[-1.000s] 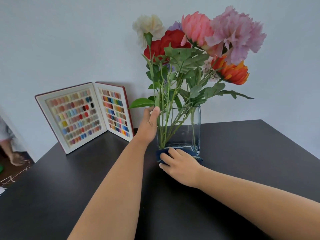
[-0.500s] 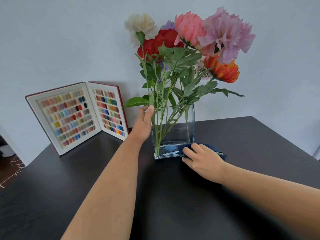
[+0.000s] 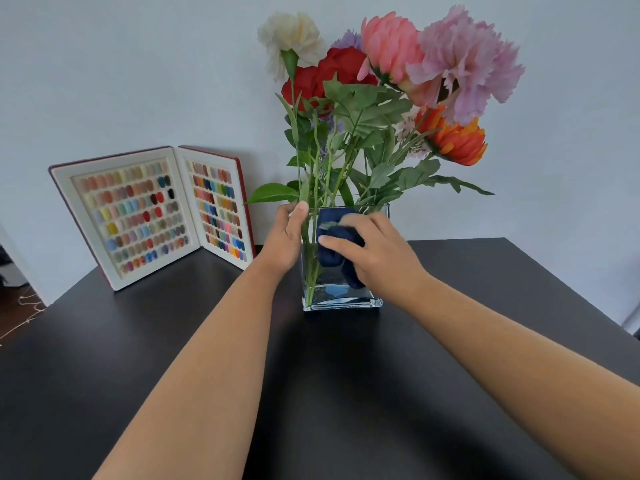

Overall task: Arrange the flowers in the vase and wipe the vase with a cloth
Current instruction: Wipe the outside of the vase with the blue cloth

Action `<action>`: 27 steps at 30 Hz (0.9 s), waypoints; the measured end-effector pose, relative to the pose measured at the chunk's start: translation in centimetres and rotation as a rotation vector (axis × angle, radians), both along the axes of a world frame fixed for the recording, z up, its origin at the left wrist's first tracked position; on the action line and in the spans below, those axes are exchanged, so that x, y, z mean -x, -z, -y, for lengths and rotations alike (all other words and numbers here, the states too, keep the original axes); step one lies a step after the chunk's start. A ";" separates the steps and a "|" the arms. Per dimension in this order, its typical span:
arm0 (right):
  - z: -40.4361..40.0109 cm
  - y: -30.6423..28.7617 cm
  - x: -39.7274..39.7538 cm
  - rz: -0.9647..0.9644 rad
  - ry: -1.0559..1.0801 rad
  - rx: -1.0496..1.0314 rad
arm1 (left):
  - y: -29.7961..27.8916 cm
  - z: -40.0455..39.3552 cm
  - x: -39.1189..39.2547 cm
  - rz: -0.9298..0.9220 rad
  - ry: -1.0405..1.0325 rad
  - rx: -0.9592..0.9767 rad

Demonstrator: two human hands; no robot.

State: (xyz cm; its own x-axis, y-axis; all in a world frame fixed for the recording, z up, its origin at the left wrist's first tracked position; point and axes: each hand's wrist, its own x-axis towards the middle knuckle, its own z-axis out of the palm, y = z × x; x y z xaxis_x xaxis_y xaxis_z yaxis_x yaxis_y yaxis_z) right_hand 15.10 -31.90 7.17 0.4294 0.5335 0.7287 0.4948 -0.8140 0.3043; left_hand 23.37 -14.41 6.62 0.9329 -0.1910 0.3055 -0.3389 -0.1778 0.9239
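Observation:
A square clear glass vase with a little water stands on the black table. Several flowers in white, red, pink, lilac and orange rise from it on green stems. My left hand grips the vase's upper left edge, thumb on the rim. My right hand presses a dark blue cloth against the vase's front face, just below the rim. The cloth covers much of the upper glass.
An open red-edged sample book with rows of coloured nail tips stands against the white wall at the back left. The table's right edge runs diagonally; floor with pale cords shows at far left.
My right hand has lifted the blue cloth from the table at the vase's base up onto the front glass near the rim. My left hand stays on the vase's left edge.

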 end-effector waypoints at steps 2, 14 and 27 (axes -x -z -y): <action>-1.5 0.6 -1.0 0.008 -0.013 0.115 | -0.2 -0.1 0.0 -0.009 -0.001 -0.018; -0.1 4.6 0.4 -0.142 -0.078 0.583 | 0.3 -0.5 -0.5 -0.026 0.035 -0.041; 2.5 5.8 0.7 -0.093 -0.024 0.331 | 0.5 -0.3 -0.5 -0.015 0.036 0.011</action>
